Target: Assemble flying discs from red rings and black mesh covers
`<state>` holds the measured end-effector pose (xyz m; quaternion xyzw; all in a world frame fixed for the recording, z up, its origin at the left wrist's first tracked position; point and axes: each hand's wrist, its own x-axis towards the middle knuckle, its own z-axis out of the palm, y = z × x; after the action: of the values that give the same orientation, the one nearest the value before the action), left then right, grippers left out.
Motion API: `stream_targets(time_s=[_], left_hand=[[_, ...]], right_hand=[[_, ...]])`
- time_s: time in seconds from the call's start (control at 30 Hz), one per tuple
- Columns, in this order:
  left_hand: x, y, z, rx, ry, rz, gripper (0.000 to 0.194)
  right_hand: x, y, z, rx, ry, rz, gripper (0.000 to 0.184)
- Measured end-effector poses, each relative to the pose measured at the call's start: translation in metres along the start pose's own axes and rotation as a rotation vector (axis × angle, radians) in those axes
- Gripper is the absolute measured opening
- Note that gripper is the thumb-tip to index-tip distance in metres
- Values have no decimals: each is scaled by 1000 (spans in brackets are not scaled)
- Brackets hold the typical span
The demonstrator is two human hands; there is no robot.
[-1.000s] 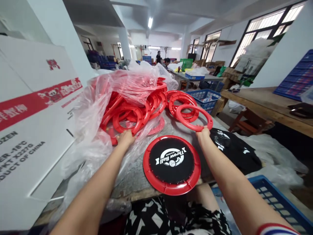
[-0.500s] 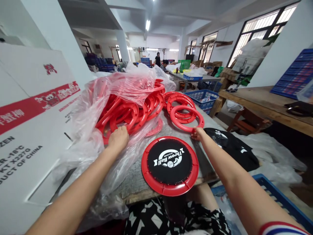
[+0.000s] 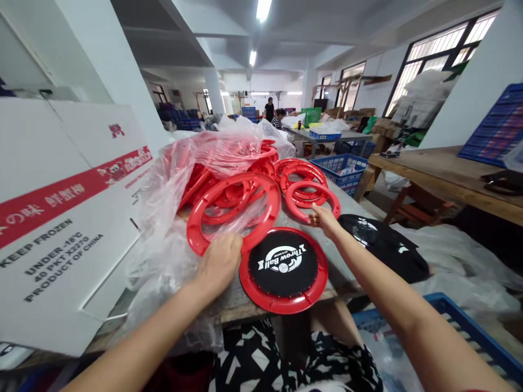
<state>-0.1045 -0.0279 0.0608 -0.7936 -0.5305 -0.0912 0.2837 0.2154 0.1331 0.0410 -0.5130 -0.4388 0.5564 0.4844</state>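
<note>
My left hand [image 3: 220, 261] grips the near edge of a large red plastic ring [image 3: 196, 218], which is lifted and tilted in front of the bagged pile. My right hand [image 3: 322, 218] pinches the near rim of a smaller red ring [image 3: 334, 206] at the right. In front of me lies a red-rimmed disc with a black cloth centre [image 3: 286, 272], printed "Throw Ball"; the lifted ring overlaps its upper left edge. Several more red rings [image 3: 304, 169] are stacked behind the one in my right hand.
A clear plastic bag [image 3: 163, 179] of red rings covers the table's left part. Beside it stands a white carton [image 3: 61, 261]. Black printed cloths [image 3: 384, 245] lie at the right. Blue crates [image 3: 343, 163] stand beyond and at my lower right. A person [image 3: 269, 109] is far back.
My left hand has drawn a large ring out of the bagged pile, toward me and to the right. My right hand stays at its ring, shifted slightly left along the rim.
</note>
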Motion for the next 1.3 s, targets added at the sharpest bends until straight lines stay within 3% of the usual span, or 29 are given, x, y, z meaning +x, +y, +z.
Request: stream_targets(time_s=[0.1, 0.23, 0.3, 0.37, 0.43, 0.63, 0.8, 0.97, 1.07, 1.17, 1.3], left_hand=[[-19, 25, -9, 37, 185, 211, 25], [-39, 52, -18, -85, 297, 429, 30], [-48, 62, -19, -152, 328, 469, 30], [-55, 70, -18, -188, 356, 484, 30], [-59, 75, -17, -216, 377, 481, 32], [-52, 78, -21, -312, 371, 350, 46], [-59, 85, -16, -376, 327, 112, 62], [-81, 87, 4, -436, 274, -179, 70], [-92, 91, 21, -508, 203, -326, 69], [-100, 102, 41, -595, 120, -450, 67], [-108, 120, 66, -696, 93, -547, 69]], right_hand=[[-31, -11, 7, 213, -219, 11, 51], [-78, -9, -2, 412, -412, 29, 57], [-103, 0, -9, 458, -461, 79, 46], [-128, 10, -15, 573, -451, 34, 34], [-151, 14, -20, 684, -440, -49, 34], [-192, -11, -30, 682, -344, -240, 34], [-197, -20, -36, 523, -200, -402, 29], [-203, -33, -41, 448, -106, -459, 25], [-207, -41, -42, 256, -26, -605, 31], [-202, -29, -29, -251, 19, -769, 41], [-180, 22, 13, -1120, -198, -881, 58]])
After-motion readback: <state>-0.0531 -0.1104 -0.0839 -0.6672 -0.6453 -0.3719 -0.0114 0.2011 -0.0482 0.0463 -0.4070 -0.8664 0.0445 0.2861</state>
